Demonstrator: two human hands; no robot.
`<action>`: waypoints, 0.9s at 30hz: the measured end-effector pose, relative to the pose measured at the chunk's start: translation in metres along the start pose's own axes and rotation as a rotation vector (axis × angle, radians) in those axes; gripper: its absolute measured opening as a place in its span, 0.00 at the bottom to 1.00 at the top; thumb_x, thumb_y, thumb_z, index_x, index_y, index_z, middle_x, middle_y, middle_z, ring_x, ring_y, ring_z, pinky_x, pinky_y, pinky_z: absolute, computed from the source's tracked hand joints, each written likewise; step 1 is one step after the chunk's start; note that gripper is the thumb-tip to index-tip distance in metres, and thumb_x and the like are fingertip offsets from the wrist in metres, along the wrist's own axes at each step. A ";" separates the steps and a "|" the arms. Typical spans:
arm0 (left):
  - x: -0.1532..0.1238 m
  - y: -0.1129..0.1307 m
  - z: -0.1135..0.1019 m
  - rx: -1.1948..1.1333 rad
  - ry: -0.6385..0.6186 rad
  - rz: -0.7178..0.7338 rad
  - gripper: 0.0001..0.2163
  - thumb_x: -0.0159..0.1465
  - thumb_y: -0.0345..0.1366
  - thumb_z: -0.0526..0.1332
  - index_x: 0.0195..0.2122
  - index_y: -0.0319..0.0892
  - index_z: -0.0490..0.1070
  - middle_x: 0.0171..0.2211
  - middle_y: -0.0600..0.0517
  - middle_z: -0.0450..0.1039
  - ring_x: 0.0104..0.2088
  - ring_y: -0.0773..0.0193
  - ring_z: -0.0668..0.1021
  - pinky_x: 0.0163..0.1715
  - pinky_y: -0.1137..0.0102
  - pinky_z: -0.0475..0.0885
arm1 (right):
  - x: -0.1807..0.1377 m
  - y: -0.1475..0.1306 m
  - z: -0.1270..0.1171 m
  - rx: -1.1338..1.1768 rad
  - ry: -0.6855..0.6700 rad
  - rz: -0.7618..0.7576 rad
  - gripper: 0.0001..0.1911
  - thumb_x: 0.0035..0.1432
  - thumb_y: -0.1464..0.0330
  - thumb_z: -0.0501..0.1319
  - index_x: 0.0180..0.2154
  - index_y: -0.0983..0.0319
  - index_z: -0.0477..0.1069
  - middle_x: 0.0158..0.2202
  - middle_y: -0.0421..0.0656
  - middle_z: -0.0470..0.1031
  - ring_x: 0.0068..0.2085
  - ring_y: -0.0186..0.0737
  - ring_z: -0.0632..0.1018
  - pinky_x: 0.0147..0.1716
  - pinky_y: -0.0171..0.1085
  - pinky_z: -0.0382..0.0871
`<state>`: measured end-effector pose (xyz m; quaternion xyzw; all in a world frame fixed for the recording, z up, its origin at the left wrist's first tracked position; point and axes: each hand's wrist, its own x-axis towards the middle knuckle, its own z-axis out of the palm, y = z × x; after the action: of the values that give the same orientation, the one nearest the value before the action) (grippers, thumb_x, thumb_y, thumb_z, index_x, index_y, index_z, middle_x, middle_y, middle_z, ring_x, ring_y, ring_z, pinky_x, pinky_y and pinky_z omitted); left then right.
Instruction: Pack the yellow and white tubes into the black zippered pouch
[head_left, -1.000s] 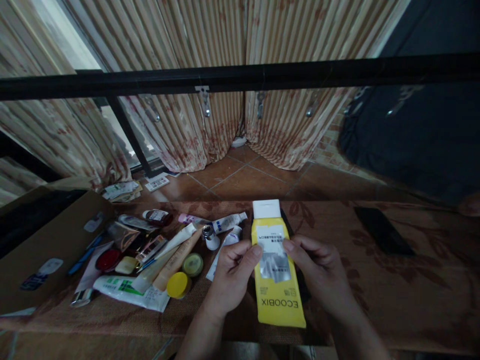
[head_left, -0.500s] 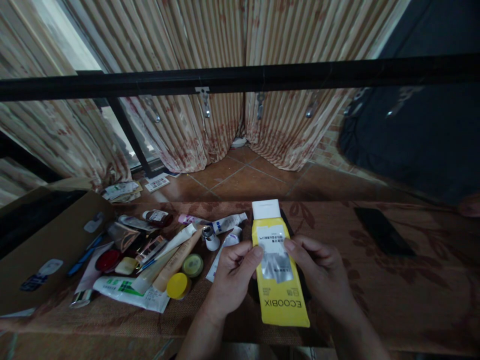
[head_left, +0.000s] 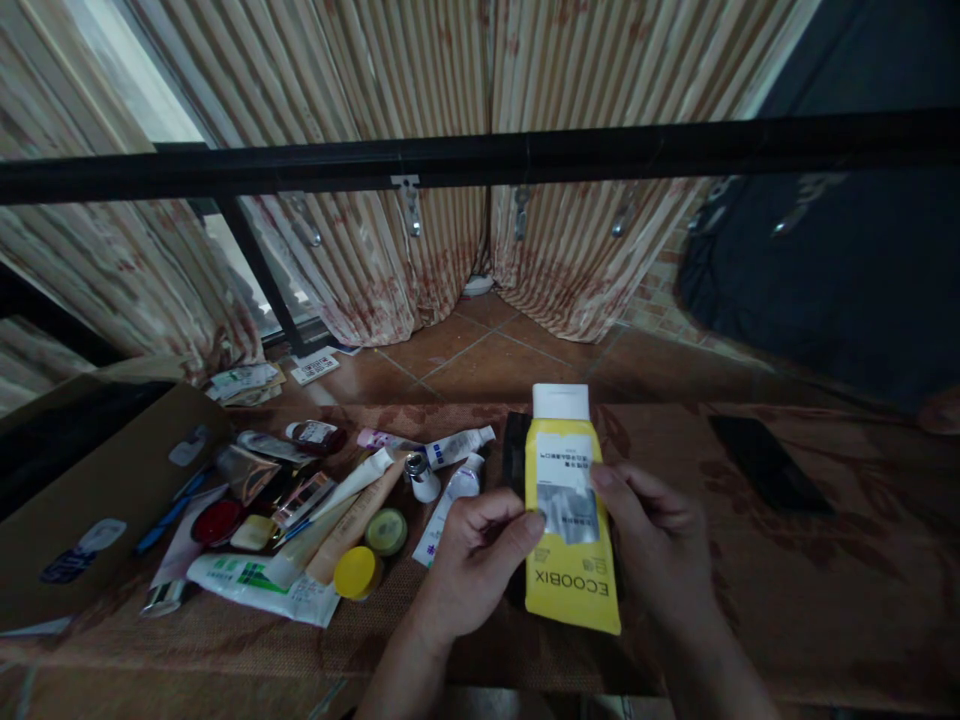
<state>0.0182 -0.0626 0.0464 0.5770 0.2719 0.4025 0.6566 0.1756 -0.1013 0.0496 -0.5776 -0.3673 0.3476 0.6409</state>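
Note:
I hold a flat yellow packet (head_left: 571, 570) with a white top flap and the upside-down word ECOOBIX, upright over a cloth-covered table (head_left: 787, 590). My left hand (head_left: 472, 565) pinches its left edge, thumb on the front. My right hand (head_left: 660, 555) grips its right edge, thumb on the silver label. A dark flat object (head_left: 515, 455) shows just behind the packet's left side.
To the left lies a heap of cosmetics: tubes (head_left: 352, 505), a yellow-lidded jar (head_left: 357, 571), a green-lidded jar (head_left: 386, 530), a small white bottle (head_left: 424, 480), a white sachet (head_left: 259, 585). An open cardboard box (head_left: 90, 490) sits far left. A black phone (head_left: 769, 462) lies at right. A black rail (head_left: 525, 150) crosses above.
Both hands have carried the yellow packet a little to the right and up. The dark flat object behind its left edge has come into sight.

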 end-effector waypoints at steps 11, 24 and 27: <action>-0.004 -0.004 -0.001 0.036 -0.052 0.002 0.14 0.62 0.40 0.64 0.23 0.38 0.68 0.22 0.55 0.65 0.24 0.71 0.65 0.24 0.76 0.60 | 0.004 0.004 -0.001 0.051 0.088 0.019 0.15 0.55 0.57 0.67 0.24 0.60 0.76 0.21 0.39 0.75 0.20 0.34 0.71 0.17 0.32 0.67; -0.001 -0.002 -0.004 0.138 0.083 0.076 0.16 0.63 0.42 0.63 0.22 0.39 0.66 0.21 0.55 0.62 0.24 0.70 0.63 0.24 0.75 0.59 | 0.004 -0.001 0.002 0.001 -0.088 -0.017 0.15 0.56 0.58 0.66 0.23 0.60 0.74 0.21 0.38 0.74 0.22 0.34 0.72 0.20 0.30 0.68; -0.001 -0.004 -0.005 0.149 0.113 0.092 0.16 0.63 0.42 0.63 0.22 0.39 0.65 0.20 0.56 0.61 0.24 0.70 0.62 0.24 0.75 0.58 | 0.003 -0.005 0.002 -0.024 -0.130 -0.028 0.14 0.55 0.58 0.67 0.24 0.60 0.75 0.22 0.38 0.75 0.23 0.34 0.74 0.21 0.30 0.69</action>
<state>0.0143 -0.0609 0.0418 0.6127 0.3107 0.4427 0.5763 0.1751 -0.0978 0.0545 -0.5564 -0.4203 0.3710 0.6133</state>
